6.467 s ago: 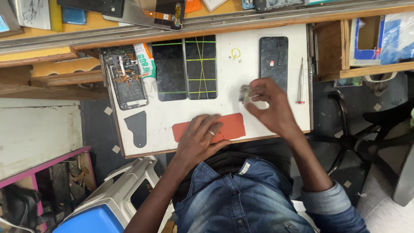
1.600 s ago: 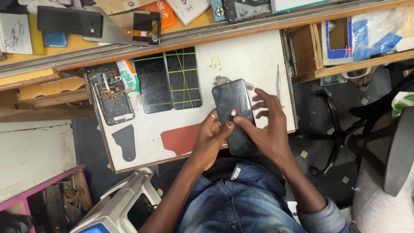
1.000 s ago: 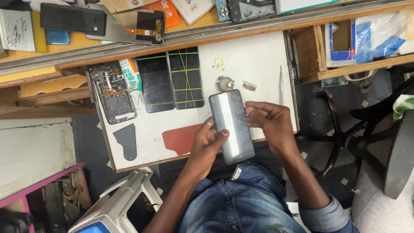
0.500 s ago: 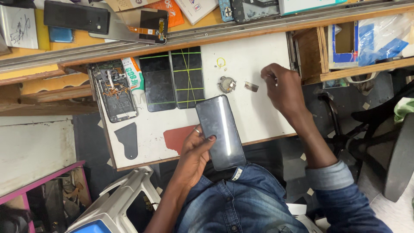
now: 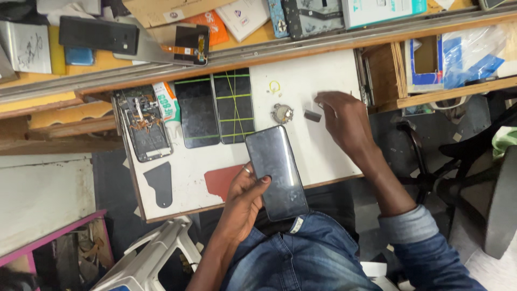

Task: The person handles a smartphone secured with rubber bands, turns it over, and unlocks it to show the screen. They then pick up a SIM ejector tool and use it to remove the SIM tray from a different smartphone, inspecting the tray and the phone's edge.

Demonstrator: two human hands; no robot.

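Opened phone body (image 5: 144, 128) with bare inner parts was left at far left of counter (image 5: 323, 70), untouched, beside glue tube (image 5: 168, 106). Two dark screen panels (image 5: 215, 110) with green lines were laid flat next to it. Dark phone (image 5: 277, 172) was held over counter's near edge, gripped along its side by left hand (image 5: 245, 202). Small round part (image 5: 282, 113) and small dark piece (image 5: 312, 115) were still loose on counter. Right hand (image 5: 344, 121) was stretched out, fingers half open, nothing held, fingertips at dark piece. By judgement, work seemed only partly done.

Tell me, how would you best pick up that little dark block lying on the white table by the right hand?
Probably pinch the small dark block across its two long sides, coming straight down from above. It lies flat on the white table, apart from the round metal part, with the right hand just beside it.
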